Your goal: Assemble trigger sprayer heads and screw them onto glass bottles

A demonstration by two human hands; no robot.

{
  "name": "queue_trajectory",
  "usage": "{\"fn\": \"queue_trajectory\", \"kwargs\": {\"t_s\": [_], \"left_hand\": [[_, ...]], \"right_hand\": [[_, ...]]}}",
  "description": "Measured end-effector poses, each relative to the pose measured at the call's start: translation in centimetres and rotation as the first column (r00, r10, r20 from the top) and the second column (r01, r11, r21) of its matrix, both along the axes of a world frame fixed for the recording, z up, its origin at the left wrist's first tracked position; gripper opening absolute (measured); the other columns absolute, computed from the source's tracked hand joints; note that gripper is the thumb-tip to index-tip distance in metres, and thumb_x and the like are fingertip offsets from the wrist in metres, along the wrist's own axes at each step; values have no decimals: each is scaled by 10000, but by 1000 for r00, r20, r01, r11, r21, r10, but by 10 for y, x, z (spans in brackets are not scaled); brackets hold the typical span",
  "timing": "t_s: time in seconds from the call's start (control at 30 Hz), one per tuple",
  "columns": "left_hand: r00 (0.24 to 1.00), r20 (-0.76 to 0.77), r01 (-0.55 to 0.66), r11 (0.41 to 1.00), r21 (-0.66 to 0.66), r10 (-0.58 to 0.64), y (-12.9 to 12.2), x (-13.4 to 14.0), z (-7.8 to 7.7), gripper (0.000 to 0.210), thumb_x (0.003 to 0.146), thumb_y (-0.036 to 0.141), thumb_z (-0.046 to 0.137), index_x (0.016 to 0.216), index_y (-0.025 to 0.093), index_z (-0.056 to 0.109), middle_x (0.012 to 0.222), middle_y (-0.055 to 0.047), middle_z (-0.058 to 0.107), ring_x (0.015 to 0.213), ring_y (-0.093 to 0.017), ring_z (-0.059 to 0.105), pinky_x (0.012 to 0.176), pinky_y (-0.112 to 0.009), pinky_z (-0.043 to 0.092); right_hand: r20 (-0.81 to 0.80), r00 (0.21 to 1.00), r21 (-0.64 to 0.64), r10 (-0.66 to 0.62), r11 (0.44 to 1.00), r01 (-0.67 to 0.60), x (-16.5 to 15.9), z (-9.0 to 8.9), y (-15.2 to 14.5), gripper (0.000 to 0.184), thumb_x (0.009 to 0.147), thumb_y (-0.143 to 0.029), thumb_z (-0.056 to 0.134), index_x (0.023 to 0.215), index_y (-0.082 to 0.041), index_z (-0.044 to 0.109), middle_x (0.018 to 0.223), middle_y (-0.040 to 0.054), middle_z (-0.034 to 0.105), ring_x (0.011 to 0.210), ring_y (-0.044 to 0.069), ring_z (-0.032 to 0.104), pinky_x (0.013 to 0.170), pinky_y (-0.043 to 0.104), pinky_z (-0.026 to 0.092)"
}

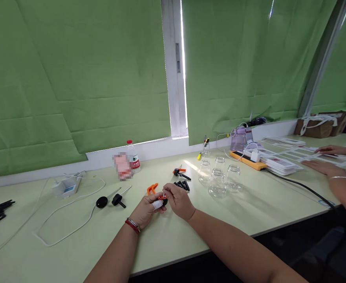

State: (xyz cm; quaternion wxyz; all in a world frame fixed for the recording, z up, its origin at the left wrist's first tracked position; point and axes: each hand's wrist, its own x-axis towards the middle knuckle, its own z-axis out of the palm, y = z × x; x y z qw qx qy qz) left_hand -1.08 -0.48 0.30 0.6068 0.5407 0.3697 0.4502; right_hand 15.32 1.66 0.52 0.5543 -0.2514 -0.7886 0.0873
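My left hand [145, 211], with white wrapping on one finger, is closed on a small black round piece with an orange part [165, 202]. My right hand [180, 201] pinches at the top of that same piece, where a short metal bit shows; the fingers hide most of it. Just beyond the hands lie an orange plastic part [152, 189] and several short black tubes [185, 185]. A black and orange assembly with a rod [181, 173] rests farther back. To the left are two black round pieces with metal rods, one flat [102, 202] and one with a stub [118, 199].
Several clear glass jars [218, 185] stand right of my hands. Behind are a water bottle [134, 159] and a blurred pink item [122, 167]. A white cable [69, 209] loops at left. An orange power strip [246, 160] and another person's hands [323, 167] are at right.
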Motion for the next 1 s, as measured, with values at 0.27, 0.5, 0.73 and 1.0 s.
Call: {"fn": "queue_trajectory", "kwargs": {"t_s": [0.27,0.5,0.73,1.0], "left_hand": [[1000,9,-16,1000,-12,16,1,0,-1,385,698,261,709,1080,220,676,890,-71,650,713,-179,599,670,-304,417],[1000,11,1,1000,5,-1,0,0,0,359,711,252,695,1068,231,682,845,-57,659,713,-177,592,671,-303,418],[1000,8,-1,1000,19,1,-2,2,2,319,704,262,700,1016,201,703,788,-65,661,695,-178,577,676,-309,426],[1000,8,2,1000,26,-2,-2,3,2,300,705,260,695,999,204,706,787,-61,657,702,-182,575,683,-313,434]], "right_hand": [[24,1000,-9,6,1000,-5,1,4,-3,183,926,-230,351,895,-184,526,758,31,609,641,124,546,614,227,432],[19,1000,-12,-1,1000,1,-1,2,-3,169,921,-236,367,911,-184,528,762,36,627,649,128,569,624,227,440],[46,999,-16,-11,1000,12,-6,0,-3,184,925,-247,354,921,-190,529,753,31,639,640,129,578,622,227,438],[39,999,-6,-22,1000,23,-8,-2,1,183,922,-258,363,910,-190,533,734,26,638,613,127,562,608,225,430]]}}
